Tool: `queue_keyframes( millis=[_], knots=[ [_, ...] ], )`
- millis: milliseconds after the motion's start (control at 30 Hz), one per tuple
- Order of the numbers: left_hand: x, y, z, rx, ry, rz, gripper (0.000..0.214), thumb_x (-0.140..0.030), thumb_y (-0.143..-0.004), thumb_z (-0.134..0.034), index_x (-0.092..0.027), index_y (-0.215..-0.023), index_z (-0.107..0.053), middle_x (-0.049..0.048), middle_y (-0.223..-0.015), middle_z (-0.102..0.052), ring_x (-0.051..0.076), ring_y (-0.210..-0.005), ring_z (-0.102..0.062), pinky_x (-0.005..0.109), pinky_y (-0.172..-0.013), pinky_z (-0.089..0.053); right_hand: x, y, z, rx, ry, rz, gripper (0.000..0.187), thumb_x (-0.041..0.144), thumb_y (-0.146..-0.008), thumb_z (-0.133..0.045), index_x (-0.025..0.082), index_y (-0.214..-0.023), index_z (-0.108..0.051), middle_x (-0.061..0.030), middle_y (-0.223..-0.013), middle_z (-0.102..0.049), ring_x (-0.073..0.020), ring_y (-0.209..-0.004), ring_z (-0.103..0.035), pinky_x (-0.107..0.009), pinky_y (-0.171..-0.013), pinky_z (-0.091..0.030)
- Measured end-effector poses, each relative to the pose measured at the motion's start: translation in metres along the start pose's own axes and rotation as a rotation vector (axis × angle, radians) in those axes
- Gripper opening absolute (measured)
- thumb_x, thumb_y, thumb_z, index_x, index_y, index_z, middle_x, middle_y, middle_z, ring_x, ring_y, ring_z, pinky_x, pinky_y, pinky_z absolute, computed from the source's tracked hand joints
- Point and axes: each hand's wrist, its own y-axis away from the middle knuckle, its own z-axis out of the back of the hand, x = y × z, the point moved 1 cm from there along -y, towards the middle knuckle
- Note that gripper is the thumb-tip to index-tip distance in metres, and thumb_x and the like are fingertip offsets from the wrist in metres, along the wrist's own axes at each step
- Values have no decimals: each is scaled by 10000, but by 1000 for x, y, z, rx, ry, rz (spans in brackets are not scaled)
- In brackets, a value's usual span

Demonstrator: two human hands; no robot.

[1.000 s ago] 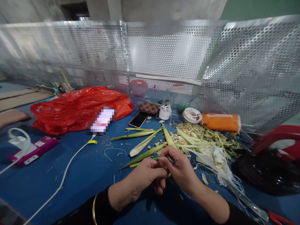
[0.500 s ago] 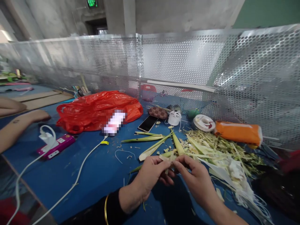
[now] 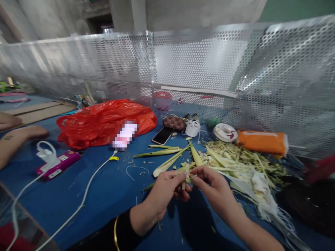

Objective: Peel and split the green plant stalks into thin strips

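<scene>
Pinching from both sides, the left hand (image 3: 163, 190) and the right hand (image 3: 214, 188) meet over the blue bench (image 3: 104, 188), with a short pale leaf strip (image 3: 186, 175) caught between them. The left fingers (image 3: 177, 177) close on its left end and the right fingers (image 3: 199, 173) on its right end, thumb against forefinger on each side. The strip's lower end hangs just below the fingertips. A gold bangle (image 3: 115, 233) sits on the left wrist.

Just beyond the fingers lie long green leaves (image 3: 171, 161), at least four, fanned out on the bench; one runs under the left fingers. To the right of the right fingers spreads one heap of trimmings (image 3: 243, 161), close to the hand.

Farther beyond the fingers stand one phone (image 3: 162, 135), one brown checked pouch (image 3: 174, 122), one white tape roll (image 3: 224, 132) and one orange packet (image 3: 261, 142). Well left of the left fingers are one red plastic bag (image 3: 104, 120), one white cable (image 3: 89, 188) and one pink power bank (image 3: 57, 165). Two forearms of another person (image 3: 15, 139) rest at the far left. A perforated metal screen (image 3: 209, 69) closes off the back.
</scene>
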Motion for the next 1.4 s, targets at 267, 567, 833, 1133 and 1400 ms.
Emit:
queue_keyframes(
  millis=[267,567,833,1133,1400],
  knots=[
    [-2,4,-5,109,-152,47,405,-497,-761,-628,-117,-624,-611,7,-553,-593,79,-411,-555,167,-426,-403,7,-2,-3,-58,-270,-121,227,368,-680,-696,171,-610,-608,34,-560,-549,-122,-549,-480,-245,-555,-391],
    [-1,4,-5,153,-157,65,376,-472,-728,-671,-118,-611,-622,28,-600,-629,108,-473,-596,200,-494,-442,0,-3,-5,-171,-194,-37,190,318,-732,-628,185,-609,-569,35,-555,-519,-131,-546,-476,-239,-531,-375],
    [-10,1,1,-68,-132,-190,328,-414,-783,-633,-116,-661,-692,31,-656,-646,113,-610,-543,209,-592,-423,15,10,0,-204,201,319,194,309,-848,-567,203,-692,-615,-8,-677,-605,-170,-676,-566,-259,-651,-427],
    [-11,4,-2,-108,-179,-284,212,-312,-752,-636,-129,-677,-711,-2,-642,-587,113,-602,-488,206,-557,-407,9,16,-18,-87,105,111,244,354,-791,-606,196,-620,-680,-21,-614,-670,-182,-619,-613,-236,-597,-460],
    [-14,3,-4,-117,-22,-158,213,-203,-588,-772,-138,-790,-749,-28,-604,-632,104,-586,-534,213,-620,-451,10,16,-17,-59,27,77,238,338,-791,-586,188,-608,-615,-20,-621,-612,-180,-640,-546,-253,-614,-426]
  ],
)
